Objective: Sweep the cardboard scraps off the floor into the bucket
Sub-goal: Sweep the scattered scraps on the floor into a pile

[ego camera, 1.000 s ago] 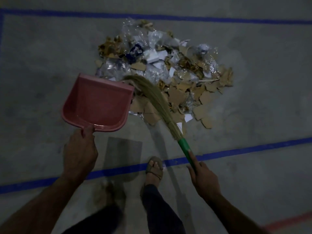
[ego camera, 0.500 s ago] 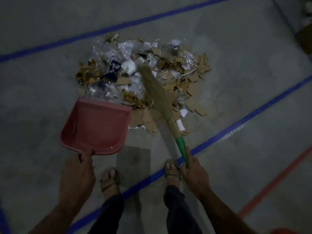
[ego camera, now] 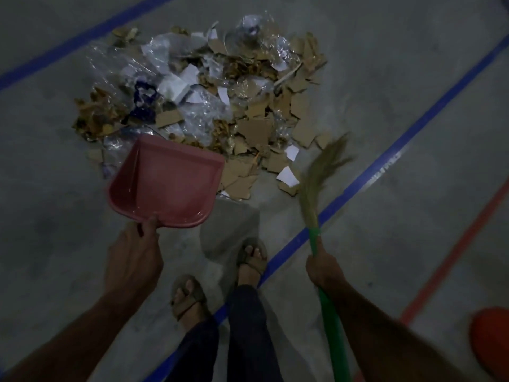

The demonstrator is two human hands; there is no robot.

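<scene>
Our left hand (ego camera: 135,260) grips the pink dustpan (ego camera: 165,186) by its back edge, its open mouth at the near side of the cardboard scraps (ego camera: 256,128) so they can slide in. Our right hand (ego camera: 323,267) is wrapped tight around the green broom (ego camera: 316,186), lifted beside the pile, ready to push. The pan looks empty. An orange thing (ego camera: 490,340) at the corner may be the bucket.
</scene>
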